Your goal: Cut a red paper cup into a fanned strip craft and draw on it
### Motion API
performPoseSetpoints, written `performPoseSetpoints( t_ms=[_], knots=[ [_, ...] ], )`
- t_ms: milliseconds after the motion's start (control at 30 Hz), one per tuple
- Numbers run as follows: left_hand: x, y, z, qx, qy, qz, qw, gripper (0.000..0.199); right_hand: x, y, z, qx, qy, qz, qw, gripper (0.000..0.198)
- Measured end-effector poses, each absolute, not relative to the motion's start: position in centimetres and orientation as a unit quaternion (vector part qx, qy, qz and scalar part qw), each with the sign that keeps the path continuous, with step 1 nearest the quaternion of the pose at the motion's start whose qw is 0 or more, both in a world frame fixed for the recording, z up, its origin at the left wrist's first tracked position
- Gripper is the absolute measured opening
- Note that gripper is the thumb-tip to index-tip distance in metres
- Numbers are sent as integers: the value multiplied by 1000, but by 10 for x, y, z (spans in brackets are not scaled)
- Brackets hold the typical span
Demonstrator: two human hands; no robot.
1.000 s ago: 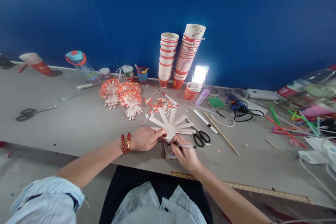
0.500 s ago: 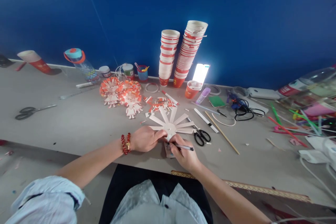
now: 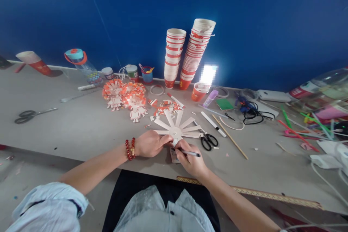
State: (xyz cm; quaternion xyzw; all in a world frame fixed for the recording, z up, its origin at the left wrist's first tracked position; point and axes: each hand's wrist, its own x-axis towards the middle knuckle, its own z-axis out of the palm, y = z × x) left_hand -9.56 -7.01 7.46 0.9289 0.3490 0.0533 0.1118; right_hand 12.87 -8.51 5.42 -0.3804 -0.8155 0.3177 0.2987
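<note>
A paper cup cut into long strips [image 3: 175, 132] lies spread flat like a flower near the table's front edge. My left hand [image 3: 151, 143], fingers curled, grips its lower edge from the left. In my right hand [image 3: 193, 159] is a pen [image 3: 190, 153], its tip down at the uncut lower part of the cup, where my fingers hide the mark. Just right of the strips rest black-handled scissors [image 3: 209, 141]. Beyond them is a pile of red and white paper scraps [image 3: 167, 107]. Several finished paper figures with orange fringes [image 3: 136, 102] lie to the left.
Two tall stacks of paper cups [image 3: 174, 58] lean by the blue wall, near a bright phone [image 3: 208, 74] behind a single cup [image 3: 198, 92]. A wooden stick [image 3: 231, 137] lies right. Coloured straws [image 3: 299, 134] crowd the far right; more scissors [image 3: 34, 114] lie left.
Almost nothing differs. Both hands stay at the cut cup, and the pen has shifted only slightly. The view has moved a little.
</note>
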Motion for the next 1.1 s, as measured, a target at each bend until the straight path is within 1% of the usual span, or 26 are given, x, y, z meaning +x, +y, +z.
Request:
performPoseSetpoints(
  t_ms=[233, 800, 900, 1100],
  knots=[
    [-95, -69, 76, 935, 330, 51, 121, 28, 128, -85, 55, -381, -813, 323, 300, 11],
    [-95, -70, 75, 934, 336, 33, 113, 29, 129, -85, 57, -377, -801, 346, 311, 11],
    [-95, -70, 74, 935, 335, 36, 112, 29, 132, -86, 55, -369, -791, 363, 325, 12],
    [-93, -71, 76, 945, 309, 35, 98, 30, 139, -88, 50, -395, -751, 358, 390, 8]
  ],
)
